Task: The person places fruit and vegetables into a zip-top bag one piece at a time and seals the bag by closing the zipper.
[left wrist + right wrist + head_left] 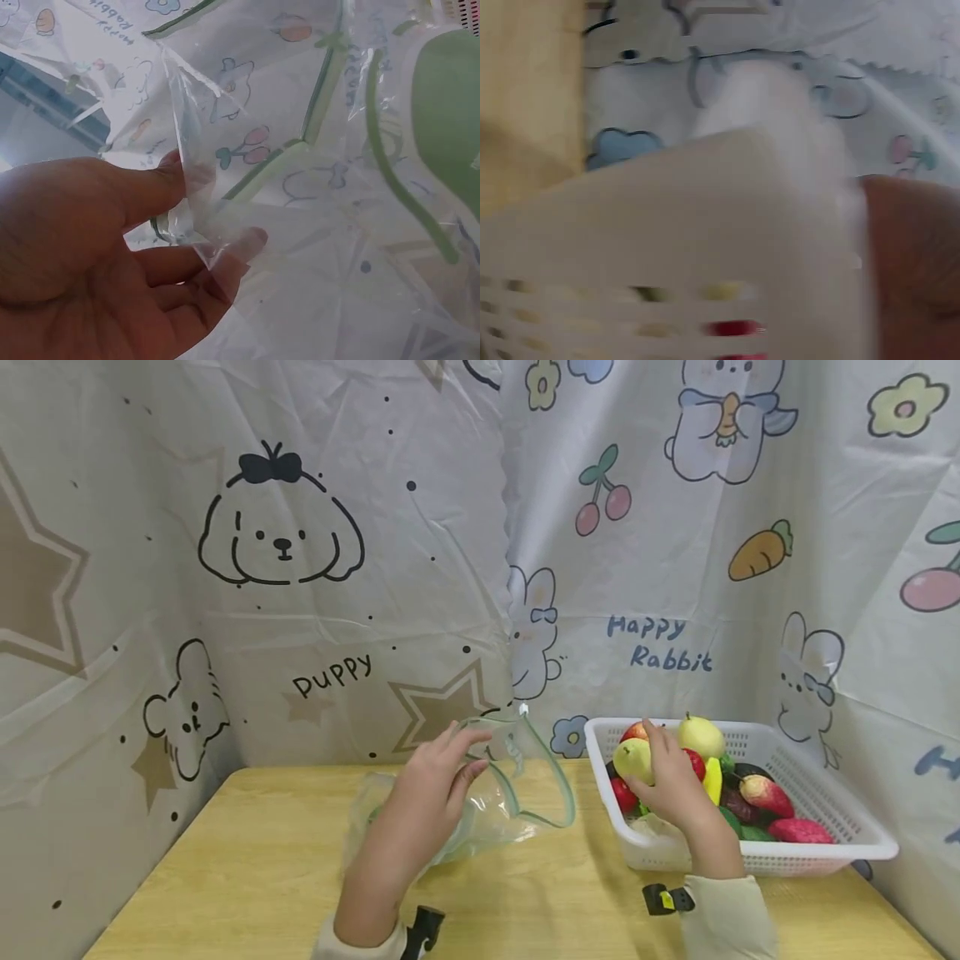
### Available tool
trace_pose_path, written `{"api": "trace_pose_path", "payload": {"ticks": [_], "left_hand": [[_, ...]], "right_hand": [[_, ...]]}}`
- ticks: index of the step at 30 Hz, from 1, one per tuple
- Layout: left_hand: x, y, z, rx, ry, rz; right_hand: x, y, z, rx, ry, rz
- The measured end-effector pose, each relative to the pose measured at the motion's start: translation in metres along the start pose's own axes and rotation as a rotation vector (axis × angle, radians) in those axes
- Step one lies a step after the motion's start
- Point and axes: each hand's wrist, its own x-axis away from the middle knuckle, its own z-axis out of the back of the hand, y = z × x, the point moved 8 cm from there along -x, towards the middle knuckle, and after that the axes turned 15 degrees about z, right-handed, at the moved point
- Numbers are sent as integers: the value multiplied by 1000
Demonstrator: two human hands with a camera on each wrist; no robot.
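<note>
My left hand [431,781] pinches the edge of a clear plastic zip bag [487,827] with green trim. In the left wrist view the thumb and fingers [187,277] hold the film, and the bag's mouth gapes to the right. My right hand [671,781] is over the left part of a white basket [862,835], fingers straight and thumb spread beside a yellow-green pear [632,758]. Whether it touches the pear cannot be made out. The right wrist view is blurred, showing the basket wall [667,225] and part of the hand [915,262].
Assorted fruit and vegetables fill the basket: another pale pear [701,739], a yellow banana-like piece [712,781], a red-and-cream fruit [767,796] and a pink bumpy one [801,832]. Bag and basket rest on a wooden table [247,860]. A printed cloth [420,610] hangs behind.
</note>
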Motion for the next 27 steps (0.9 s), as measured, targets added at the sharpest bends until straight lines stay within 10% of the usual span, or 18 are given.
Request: {"api": "trace_pose_path", "payload": {"ticks": [6,19,27], "left_hand": [[4,2,1,3,21,-57],[7,9,18,7,122,-80],[9,14,22,-19,125,-102]], "right_hand": [[3,23,-35,58,-53,-13],[3,23,-30,260,-12,-47],[2,23,-30,187,-14,-83]]}}
